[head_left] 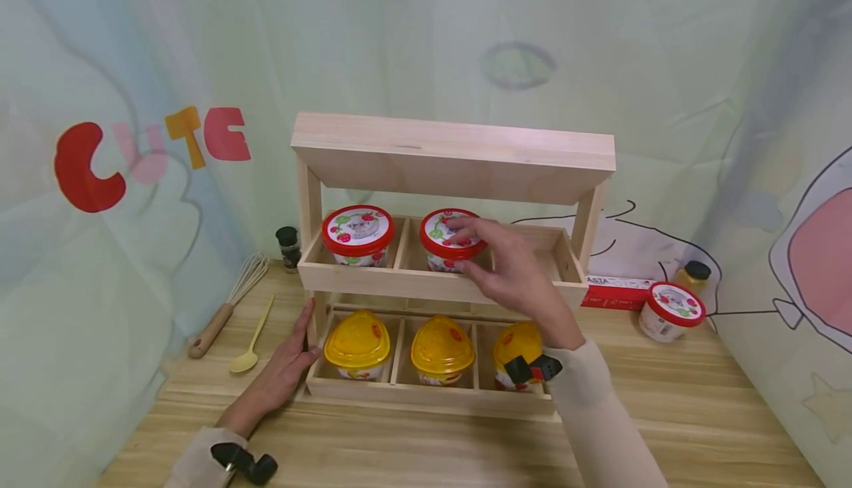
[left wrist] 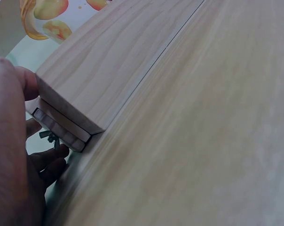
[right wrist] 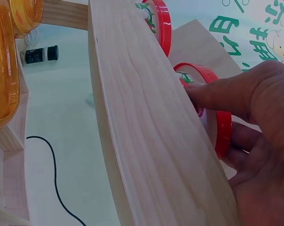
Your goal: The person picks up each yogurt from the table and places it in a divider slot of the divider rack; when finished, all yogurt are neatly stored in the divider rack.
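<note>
A two-tier wooden rack [head_left: 439, 395] stands on the table. My right hand [head_left: 506, 266] grips a red-lidded tub [head_left: 437, 231] in the upper tier's middle compartment, thumb at the near side and fingers over the lid. In the right wrist view, the thumb and fingers are at this tub's red rim [right wrist: 224, 134]. A matching red-lidded tub [head_left: 358, 229] sits in the compartment to its left. My left hand [head_left: 282, 373] rests against the rack's lower left end, thumb at the front corner [left wrist: 43, 87], fingers loosely bent along the side.
Three yellow-lidded tubs [head_left: 442, 347] fill the lower tier. Left of the rack lie a whisk [head_left: 233, 303] and a yellow spoon [head_left: 249, 355], near a black-capped jar [head_left: 288, 250]. At right are a red box [head_left: 612, 296], another red-lidded tub [head_left: 668, 314] and a black-capped bottle [head_left: 694, 275].
</note>
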Action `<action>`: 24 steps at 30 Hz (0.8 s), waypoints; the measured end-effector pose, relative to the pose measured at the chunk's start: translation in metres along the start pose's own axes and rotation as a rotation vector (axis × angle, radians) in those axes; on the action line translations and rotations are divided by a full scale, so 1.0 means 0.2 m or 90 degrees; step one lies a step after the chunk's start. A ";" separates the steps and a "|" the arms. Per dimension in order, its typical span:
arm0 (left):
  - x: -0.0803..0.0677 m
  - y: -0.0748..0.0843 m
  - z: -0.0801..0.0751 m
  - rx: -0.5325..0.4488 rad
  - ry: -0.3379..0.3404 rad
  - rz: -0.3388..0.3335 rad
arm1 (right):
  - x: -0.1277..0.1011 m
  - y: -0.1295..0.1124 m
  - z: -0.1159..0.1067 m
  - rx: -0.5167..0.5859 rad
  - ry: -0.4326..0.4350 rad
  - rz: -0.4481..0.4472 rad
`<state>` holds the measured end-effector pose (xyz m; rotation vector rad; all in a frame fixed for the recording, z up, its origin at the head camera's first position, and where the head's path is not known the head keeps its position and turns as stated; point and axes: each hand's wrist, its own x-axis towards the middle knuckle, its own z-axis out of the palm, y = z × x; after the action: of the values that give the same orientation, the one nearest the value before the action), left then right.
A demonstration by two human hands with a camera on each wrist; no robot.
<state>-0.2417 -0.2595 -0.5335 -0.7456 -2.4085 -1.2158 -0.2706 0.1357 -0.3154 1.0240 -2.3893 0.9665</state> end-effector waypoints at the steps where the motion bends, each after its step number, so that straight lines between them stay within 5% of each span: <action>1: 0.00 0.00 0.00 0.000 0.001 0.002 | 0.00 0.00 0.00 0.003 -0.001 0.000; 13: 0.00 -0.01 0.01 0.012 0.009 0.022 | -0.03 0.00 -0.06 0.028 0.030 -0.011; 24: 0.00 0.00 0.00 0.006 0.002 0.019 | -0.13 0.01 -0.18 -0.031 0.076 0.017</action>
<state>-0.2417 -0.2590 -0.5337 -0.7729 -2.3910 -1.1916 -0.2528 0.1755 -0.3048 0.8931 -2.3221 0.9461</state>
